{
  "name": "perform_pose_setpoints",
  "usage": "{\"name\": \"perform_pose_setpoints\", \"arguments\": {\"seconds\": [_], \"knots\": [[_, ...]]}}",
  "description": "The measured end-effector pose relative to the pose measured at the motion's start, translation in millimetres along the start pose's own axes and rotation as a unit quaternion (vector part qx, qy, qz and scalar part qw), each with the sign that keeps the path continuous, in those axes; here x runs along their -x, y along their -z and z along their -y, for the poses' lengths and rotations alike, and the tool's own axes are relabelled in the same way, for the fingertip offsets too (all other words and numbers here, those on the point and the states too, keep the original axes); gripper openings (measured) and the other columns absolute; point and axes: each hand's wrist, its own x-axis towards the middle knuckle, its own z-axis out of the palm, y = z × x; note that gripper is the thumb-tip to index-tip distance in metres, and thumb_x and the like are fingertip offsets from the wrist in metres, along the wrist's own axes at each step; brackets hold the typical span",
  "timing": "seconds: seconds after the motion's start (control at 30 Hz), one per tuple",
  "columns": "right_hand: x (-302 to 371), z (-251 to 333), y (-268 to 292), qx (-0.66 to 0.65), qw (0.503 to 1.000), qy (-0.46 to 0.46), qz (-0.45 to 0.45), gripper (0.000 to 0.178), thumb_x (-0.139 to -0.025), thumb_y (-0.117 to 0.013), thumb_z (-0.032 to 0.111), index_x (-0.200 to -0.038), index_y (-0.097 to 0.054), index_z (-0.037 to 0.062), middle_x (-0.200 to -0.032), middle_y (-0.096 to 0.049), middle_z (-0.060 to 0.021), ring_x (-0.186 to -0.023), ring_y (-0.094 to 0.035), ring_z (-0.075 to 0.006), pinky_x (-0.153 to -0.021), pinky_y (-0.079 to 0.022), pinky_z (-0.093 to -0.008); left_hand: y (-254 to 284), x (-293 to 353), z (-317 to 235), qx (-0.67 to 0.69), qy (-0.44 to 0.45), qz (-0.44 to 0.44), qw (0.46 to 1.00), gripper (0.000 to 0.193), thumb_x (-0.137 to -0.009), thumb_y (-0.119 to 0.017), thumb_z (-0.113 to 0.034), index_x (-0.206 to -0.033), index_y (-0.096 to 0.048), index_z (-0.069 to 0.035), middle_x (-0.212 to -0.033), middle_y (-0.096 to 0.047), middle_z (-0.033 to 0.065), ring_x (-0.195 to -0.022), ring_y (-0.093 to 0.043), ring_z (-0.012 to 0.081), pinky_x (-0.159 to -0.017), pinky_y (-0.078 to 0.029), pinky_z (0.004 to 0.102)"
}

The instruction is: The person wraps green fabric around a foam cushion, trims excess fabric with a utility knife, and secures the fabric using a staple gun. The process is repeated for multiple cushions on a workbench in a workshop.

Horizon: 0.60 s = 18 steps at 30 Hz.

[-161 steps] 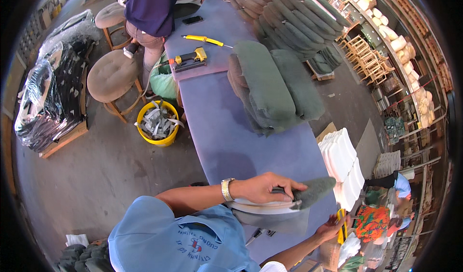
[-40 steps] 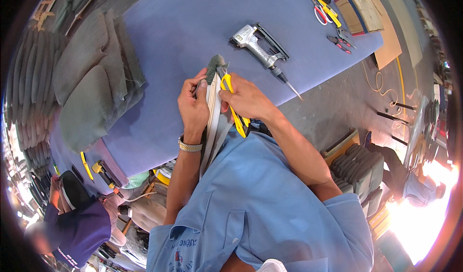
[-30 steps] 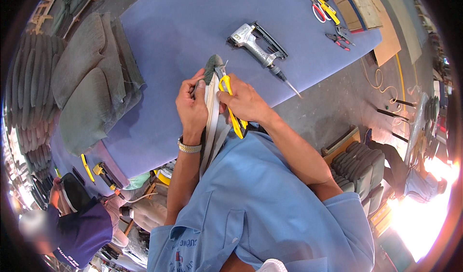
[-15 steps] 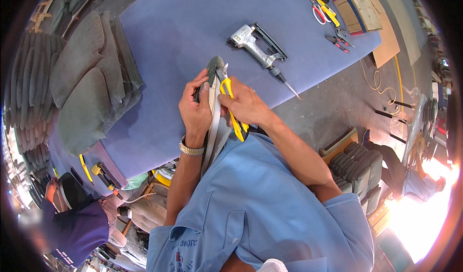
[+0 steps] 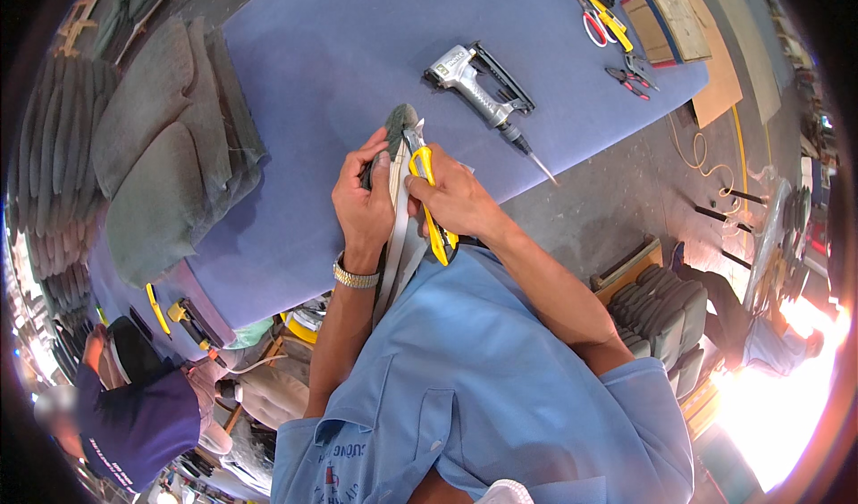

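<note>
lettering (image 5: pixel 347 451) on blue shirt (image 5: pixel 500 352)

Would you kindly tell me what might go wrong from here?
The right hand holds the yellow cutter with its metal end beside the dark fabric, close to the left hand; a slip might cut the left fingers. Too deep or stray a stroke could also nick the fabric itself.
</note>
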Motion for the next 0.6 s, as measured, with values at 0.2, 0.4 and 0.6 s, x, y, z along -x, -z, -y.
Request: {"name": "perform_pose_setpoints", "arguments": {"seconds": [0.2, 0.4, 0.6], "knots": [[-2.8, -3.8, -1.0, -0.010, 1.000, 0.001, -0.004, 0.027, -0.102, -0.053, 0.015, -0.116, -0.043, -0.0053, -0.076, -0.068, -0.0127, -0.053, -0.068, -0.0223, -0.049, -0.055, -0.0372, -1.0, 0.3, 3.4, 0.032, 0.001, 0.000, 1.000, 0.013, -0.100, -0.059, -0.001, -0.110, -0.066, 0.003, -0.129, -0.070, 0.0188, -0.114, -0.067, 0.0199, -0.099, -0.051, 0.0323], [-0.8, -4.6, -4.2, -0.017, 1.000, 0.006, -0.016, 0.025, -0.102, -0.053, 0.015, -0.114, -0.042, -0.0047, -0.076, -0.067, -0.0127, -0.054, -0.068, -0.0225, -0.048, -0.055, -0.0376, -0.2, 0.8, 1.2, 0.027, 0.013, 0.013, 0.999, 0.013, -0.102, -0.058, -0.002, -0.111, -0.066, 0.003, -0.132, -0.068, 0.0199, -0.120, -0.064, 0.0199, -0.104, -0.048, 0.0331], [-2.0, -4.9, -4.8, -0.011, 1.000, 0.005, -0.019, 0.024, -0.102, -0.053, 0.015, -0.112, -0.042, -0.0039, -0.076, -0.067, -0.0127, -0.054, -0.068, -0.0223, -0.049, -0.055, -0.0371, 0.1, 0.3, 1.0, 0.019, 0.019, 0.013, 1.000, 0.014, -0.102, -0.058, -0.003, -0.112, -0.066, 0.002, -0.133, -0.068, 0.0195, -0.120, -0.064, 0.0197, -0.104, -0.048, 0.0328]]}}
